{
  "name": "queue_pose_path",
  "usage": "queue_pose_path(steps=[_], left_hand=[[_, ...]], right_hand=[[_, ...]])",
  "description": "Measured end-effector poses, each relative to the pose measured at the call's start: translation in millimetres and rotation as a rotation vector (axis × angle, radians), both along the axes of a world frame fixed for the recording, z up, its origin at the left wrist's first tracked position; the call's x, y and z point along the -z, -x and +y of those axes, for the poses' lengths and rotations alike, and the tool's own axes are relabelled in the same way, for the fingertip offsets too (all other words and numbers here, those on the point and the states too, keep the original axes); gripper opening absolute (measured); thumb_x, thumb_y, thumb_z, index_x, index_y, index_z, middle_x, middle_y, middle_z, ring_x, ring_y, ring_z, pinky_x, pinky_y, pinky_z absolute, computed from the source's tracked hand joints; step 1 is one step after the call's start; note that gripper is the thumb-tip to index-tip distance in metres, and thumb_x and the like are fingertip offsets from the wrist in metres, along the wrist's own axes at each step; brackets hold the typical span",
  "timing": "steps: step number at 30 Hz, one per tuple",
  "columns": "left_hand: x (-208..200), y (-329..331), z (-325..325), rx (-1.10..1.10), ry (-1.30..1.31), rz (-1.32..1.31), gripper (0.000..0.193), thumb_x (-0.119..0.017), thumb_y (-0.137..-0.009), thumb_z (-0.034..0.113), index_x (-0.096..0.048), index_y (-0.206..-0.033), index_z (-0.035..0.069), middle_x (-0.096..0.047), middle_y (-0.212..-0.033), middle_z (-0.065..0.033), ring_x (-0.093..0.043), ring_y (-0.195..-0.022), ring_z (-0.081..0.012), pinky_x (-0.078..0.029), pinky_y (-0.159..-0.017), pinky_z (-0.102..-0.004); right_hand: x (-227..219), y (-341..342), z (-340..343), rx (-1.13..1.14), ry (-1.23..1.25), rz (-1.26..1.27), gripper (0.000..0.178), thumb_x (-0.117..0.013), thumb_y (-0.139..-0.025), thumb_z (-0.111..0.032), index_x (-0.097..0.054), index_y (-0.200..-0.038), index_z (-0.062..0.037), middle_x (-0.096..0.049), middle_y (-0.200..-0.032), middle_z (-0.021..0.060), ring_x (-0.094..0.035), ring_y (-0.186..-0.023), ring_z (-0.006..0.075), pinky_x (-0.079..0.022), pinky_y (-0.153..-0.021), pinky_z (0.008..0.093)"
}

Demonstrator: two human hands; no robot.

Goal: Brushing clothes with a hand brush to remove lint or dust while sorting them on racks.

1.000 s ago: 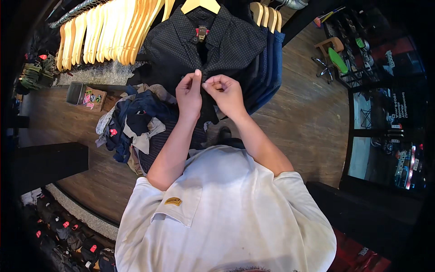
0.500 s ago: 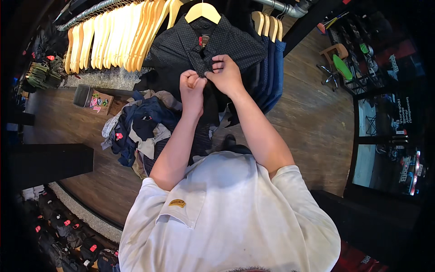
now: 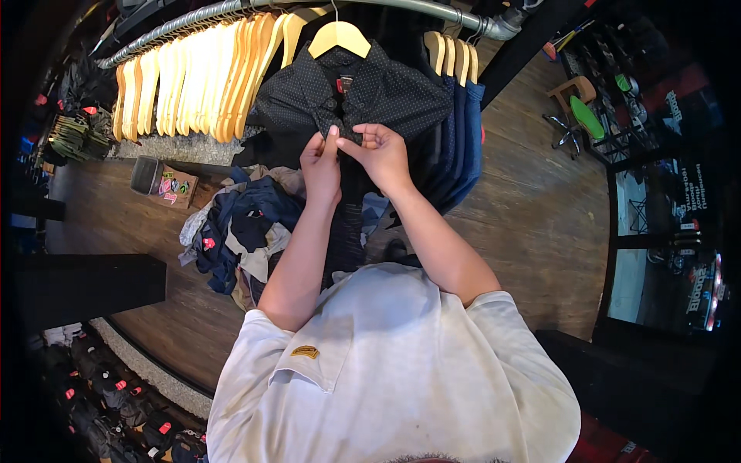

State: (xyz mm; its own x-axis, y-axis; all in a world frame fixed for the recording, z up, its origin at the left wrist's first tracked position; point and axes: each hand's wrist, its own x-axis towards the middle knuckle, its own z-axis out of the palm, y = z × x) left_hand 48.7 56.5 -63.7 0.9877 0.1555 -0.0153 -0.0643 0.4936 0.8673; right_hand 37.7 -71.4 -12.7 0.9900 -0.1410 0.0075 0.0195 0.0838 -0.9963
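Note:
A dark dotted button-up shirt (image 3: 409,96) hangs on a pale wooden hanger (image 3: 340,38) in front of me, its collar parted at the neck. My left hand (image 3: 323,163) pinches the left edge of the front opening below the collar, with the thumb pointing up. Close beside it, my right hand (image 3: 382,158) grips the other edge between thumb and curled fingers. The two thumbs nearly meet at the middle of the opening. Any button between the fingers is too small or too hidden to make out.
Bare wooden hangers (image 3: 185,81) fill the metal rail (image 3: 255,6) on the left. Blue garments (image 3: 461,139) hang right of the shirt. A heap of clothes (image 3: 247,224) lies below on the left, near a dark bin (image 3: 146,175). A green-seated chair (image 3: 585,117) stands far right.
Both hands have shifted slightly down the view relative to the collar. The left thumb has straightened upward, and the right thumb now reaches toward it. The whole view has tilted a little.

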Motion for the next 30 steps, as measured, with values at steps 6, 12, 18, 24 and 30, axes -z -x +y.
queue_pose_path(steps=[6,12,18,24,30], left_hand=[[-15,6,-6,-0.057,-0.035,0.082,0.015,-0.075,-0.109,0.018,-0.074,-0.095,0.013,-0.063,-0.085,0.0102,-0.048,-0.075,-0.0001,-0.036,-0.066,-0.0229],[-12,-2,4,-0.016,-0.111,-0.045,0.016,-0.072,-0.110,0.013,-0.072,-0.094,0.012,-0.058,-0.080,0.0102,-0.044,-0.073,-0.0001,-0.035,-0.065,-0.0229],[-40,12,-1,0.007,-0.018,0.032,0.015,-0.069,-0.112,0.015,-0.070,-0.098,0.012,-0.060,-0.081,0.0100,-0.046,-0.069,-0.0005,-0.037,-0.064,-0.0226],[-37,19,-2,-0.055,-0.165,-0.006,0.018,-0.071,-0.111,0.017,-0.066,-0.094,0.012,-0.059,-0.076,0.0098,-0.046,-0.066,-0.0010,-0.036,-0.062,-0.0219],[-33,16,2,-0.063,-0.155,-0.024,0.020,-0.076,-0.108,0.017,-0.066,-0.093,0.010,-0.057,-0.074,0.0099,-0.045,-0.066,-0.0007,-0.035,-0.063,-0.0218]], right_hand=[[1,-3,-14,-0.029,0.108,0.066,0.031,-0.090,-0.085,0.001,-0.077,-0.113,0.0051,-0.072,-0.087,-0.0036,-0.060,-0.073,0.0008,-0.049,-0.066,0.0190],[4,-6,-16,-0.092,0.326,0.027,0.037,-0.092,-0.078,-0.008,-0.078,-0.110,0.0052,-0.076,-0.081,0.0054,-0.070,-0.071,0.0101,-0.057,-0.069,0.0265],[1,-1,-9,0.002,0.391,0.019,0.028,-0.086,-0.086,-0.004,-0.077,-0.110,0.0052,-0.073,-0.080,0.0005,-0.065,-0.069,0.0061,-0.054,-0.067,0.0227],[17,-3,-15,0.115,0.169,0.029,0.016,-0.081,-0.092,-0.003,-0.078,-0.105,0.0050,-0.076,-0.083,0.0034,-0.067,-0.068,0.0089,-0.055,-0.066,0.0247],[9,1,-2,0.303,0.341,-0.331,0.014,-0.084,-0.095,-0.004,-0.078,-0.103,0.0063,-0.078,-0.084,0.0058,-0.068,-0.068,0.0104,-0.055,-0.065,0.0253]])
